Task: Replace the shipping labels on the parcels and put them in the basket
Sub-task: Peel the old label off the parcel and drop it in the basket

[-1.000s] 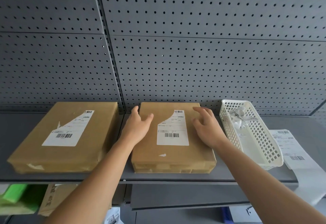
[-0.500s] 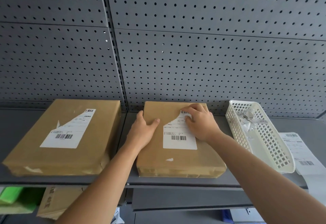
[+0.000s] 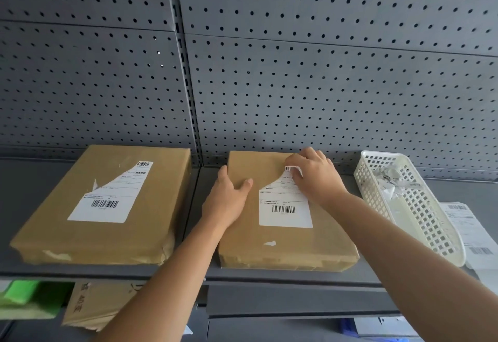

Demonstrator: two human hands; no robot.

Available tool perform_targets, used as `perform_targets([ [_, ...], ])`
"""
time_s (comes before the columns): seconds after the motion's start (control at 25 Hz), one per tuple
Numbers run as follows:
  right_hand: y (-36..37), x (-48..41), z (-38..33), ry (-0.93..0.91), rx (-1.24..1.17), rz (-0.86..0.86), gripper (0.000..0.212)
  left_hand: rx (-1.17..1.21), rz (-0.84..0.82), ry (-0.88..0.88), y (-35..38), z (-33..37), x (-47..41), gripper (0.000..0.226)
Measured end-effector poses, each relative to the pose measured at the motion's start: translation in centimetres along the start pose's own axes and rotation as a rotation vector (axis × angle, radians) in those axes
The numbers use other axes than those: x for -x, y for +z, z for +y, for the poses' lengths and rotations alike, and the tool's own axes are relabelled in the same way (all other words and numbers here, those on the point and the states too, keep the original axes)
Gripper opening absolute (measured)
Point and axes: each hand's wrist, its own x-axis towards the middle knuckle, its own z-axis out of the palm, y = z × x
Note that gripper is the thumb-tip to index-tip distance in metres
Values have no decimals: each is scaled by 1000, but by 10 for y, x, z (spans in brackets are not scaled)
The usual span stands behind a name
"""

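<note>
Two brown paper parcels lie flat on a grey shelf [image 3: 269,274]. My left hand [image 3: 229,199] grips the left edge of the middle parcel [image 3: 285,247], thumb on its top face. My right hand [image 3: 315,174] is at the far end of that parcel's white shipping label [image 3: 285,207], with its fingertips curled on the label's torn top corner, which looks slightly lifted. The left parcel [image 3: 67,239] carries a similar torn label [image 3: 107,201] and nothing touches it. A white plastic basket [image 3: 431,234] stands to the right with crumpled paper scraps inside.
A strip of printed labels [image 3: 474,231] lies on the shelf right of the basket and hangs over the edge. Grey pegboard [image 3: 296,85] backs the shelf. Below the shelf are a brown carton [image 3: 91,304] and something green [image 3: 21,293].
My right hand moved from the parcel's right side to the label's top corner and curled its fingers there. My left hand closed onto the parcel's left edge. The camera came closer.
</note>
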Motion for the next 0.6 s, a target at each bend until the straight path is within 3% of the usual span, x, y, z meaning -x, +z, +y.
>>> perform_targets([
  [0.24, 0, -5, 0, -25, -20, -16, 15, -23, 11, -8, 0, 2, 2, 81],
  [0.44, 1, -3, 5, -44, -76, 0, 31, -36, 16, -9, -1, 3, 3, 80],
  [0.6, 2, 1, 6, -84, -48, 39, 20, -37, 16, -17, -1, 4, 3, 79],
])
